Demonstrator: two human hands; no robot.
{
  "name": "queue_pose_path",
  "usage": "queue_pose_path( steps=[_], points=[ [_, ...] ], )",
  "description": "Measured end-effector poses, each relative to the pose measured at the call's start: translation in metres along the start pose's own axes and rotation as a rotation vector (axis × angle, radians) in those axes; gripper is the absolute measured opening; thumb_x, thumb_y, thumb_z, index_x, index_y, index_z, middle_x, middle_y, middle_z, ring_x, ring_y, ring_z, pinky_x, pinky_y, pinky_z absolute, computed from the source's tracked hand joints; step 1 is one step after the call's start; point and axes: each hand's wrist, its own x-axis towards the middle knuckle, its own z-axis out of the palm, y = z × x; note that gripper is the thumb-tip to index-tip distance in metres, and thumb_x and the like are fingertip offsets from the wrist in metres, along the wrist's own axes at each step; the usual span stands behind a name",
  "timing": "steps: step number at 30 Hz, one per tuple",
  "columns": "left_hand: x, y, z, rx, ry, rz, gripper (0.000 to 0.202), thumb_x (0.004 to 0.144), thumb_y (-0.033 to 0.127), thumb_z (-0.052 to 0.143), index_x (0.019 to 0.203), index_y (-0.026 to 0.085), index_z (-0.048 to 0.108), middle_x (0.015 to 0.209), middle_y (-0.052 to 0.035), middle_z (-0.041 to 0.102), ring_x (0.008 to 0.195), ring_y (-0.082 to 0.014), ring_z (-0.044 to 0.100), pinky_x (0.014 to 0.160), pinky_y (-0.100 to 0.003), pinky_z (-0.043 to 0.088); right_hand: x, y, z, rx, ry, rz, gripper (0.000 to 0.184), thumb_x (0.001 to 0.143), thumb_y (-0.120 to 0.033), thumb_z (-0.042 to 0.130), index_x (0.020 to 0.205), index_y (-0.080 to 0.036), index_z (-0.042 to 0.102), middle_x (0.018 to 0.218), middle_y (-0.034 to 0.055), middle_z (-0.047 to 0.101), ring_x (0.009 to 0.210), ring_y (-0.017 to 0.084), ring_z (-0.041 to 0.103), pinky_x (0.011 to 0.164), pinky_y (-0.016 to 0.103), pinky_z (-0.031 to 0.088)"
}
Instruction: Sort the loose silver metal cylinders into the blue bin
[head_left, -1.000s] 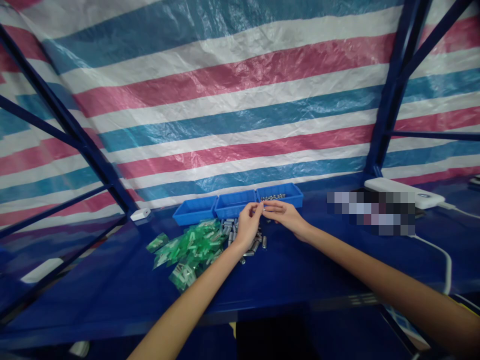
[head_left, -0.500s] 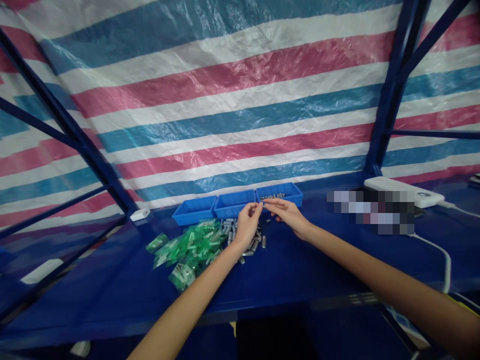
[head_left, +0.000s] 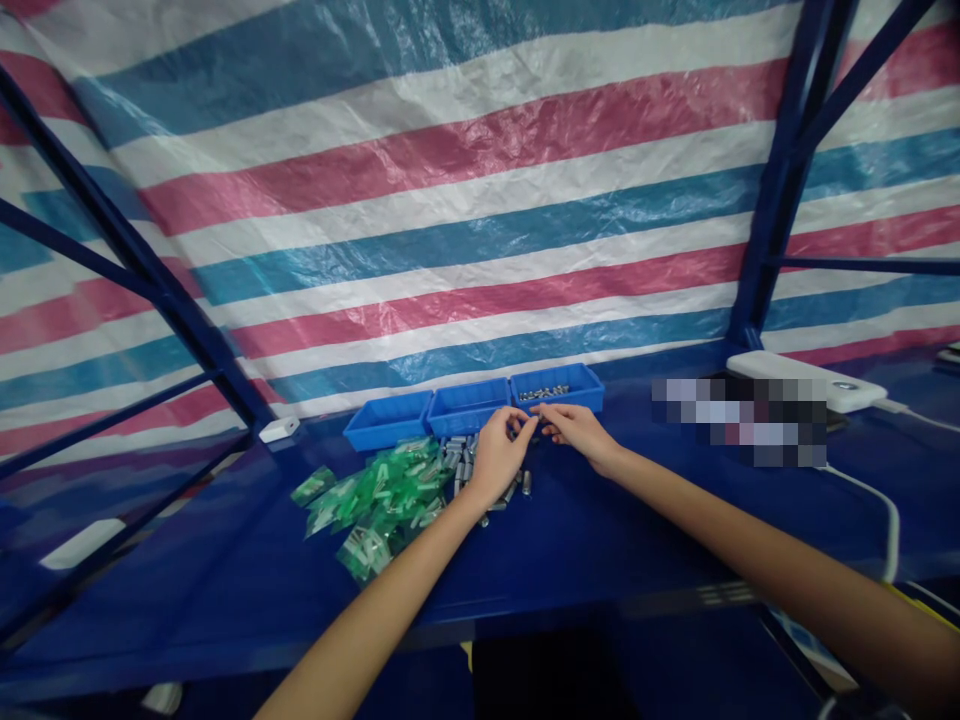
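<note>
Two hands meet fingertip to fingertip just in front of the rightmost blue tray (head_left: 592,402). The left hand (head_left: 496,457) and right hand (head_left: 579,433) are both pinched closed, but any piece between them is too small to tell. Loose metal pieces (head_left: 459,463) lie under the left hand, with green packets (head_left: 379,497) beside them.

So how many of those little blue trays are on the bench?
3, side by side at the back of the bench: the left tray, the middle tray, and the right tray, which holds small metal parts. None looks hidden.
</note>
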Motion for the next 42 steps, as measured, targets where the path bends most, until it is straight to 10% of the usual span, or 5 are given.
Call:
queue_pose_path(
  steps=[11, 21, 28, 34, 42],
  points=[
    [-0.004, 0.003, -0.003, 0.492, -0.290, 0.119, 0.012, 0.080, 0.029, 0.056, 0.080, 0.022, 0.066, 0.088, -0.0027, 0.061, 0.091, -0.0205, 0.052, 0.083, -0.036, 0.032, 0.009, 0.004, -0.007, 0.017, 0.089, -0.058, 0.029, 0.073, -0.041, 0.062, 0.078, -0.013, 0.070, 0.058, 0.0006, 0.058, 0.055, 0.009, 0.053, 0.051, 0.019, 0.043],
    [-0.006, -0.004, -0.002, 0.531, -0.193, 0.103, 0.019, 0.082, 0.030, 0.055, 0.098, 0.024, 0.061, 0.097, -0.0033, 0.059, 0.098, -0.0216, 0.048, 0.083, -0.036, 0.033, 0.010, -0.001, -0.011, -0.048, 0.120, -0.132, 0.030, 0.064, -0.037, 0.071, 0.081, -0.012, 0.068, 0.062, 0.0030, 0.064, 0.059, 0.012, 0.059, 0.053, 0.021, 0.046],
    [-0.006, -0.002, -0.003, 0.525, -0.214, 0.102, 0.014, 0.081, 0.032, 0.055, 0.085, 0.023, 0.065, 0.094, -0.0044, 0.059, 0.095, -0.0227, 0.048, 0.081, -0.037, 0.033, 0.014, -0.002, -0.014, -0.030, -0.035, -0.292, 0.047, 0.074, -0.032, 0.063, 0.120, -0.022, 0.056, 0.120, 0.0088, 0.059, 0.093, 0.018, 0.063, 0.067, 0.025, 0.053],
    [-0.006, -0.003, 0.000, 0.526, -0.186, 0.091, 0.013, 0.079, 0.032, 0.056, 0.081, 0.021, 0.063, 0.089, -0.0048, 0.057, 0.093, -0.0229, 0.047, 0.081, -0.038, 0.034, 0.013, 0.010, -0.016, -0.476, -0.125, -0.468, 0.018, 0.071, -0.030, 0.064, 0.085, -0.021, 0.072, 0.086, 0.0036, 0.071, 0.072, 0.017, 0.065, 0.073, 0.032, 0.051],
    [-0.005, -0.005, 0.000, 0.538, -0.164, 0.102, 0.015, 0.078, 0.033, 0.055, 0.081, 0.021, 0.063, 0.089, -0.0053, 0.057, 0.092, -0.0232, 0.048, 0.079, -0.037, 0.035, 0.017, 0.019, -0.020, -0.613, -0.303, -0.500, 0.021, 0.075, -0.023, 0.057, 0.089, -0.023, 0.072, 0.084, 0.0015, 0.072, 0.074, 0.017, 0.065, 0.071, 0.027, 0.048]
  ],
)
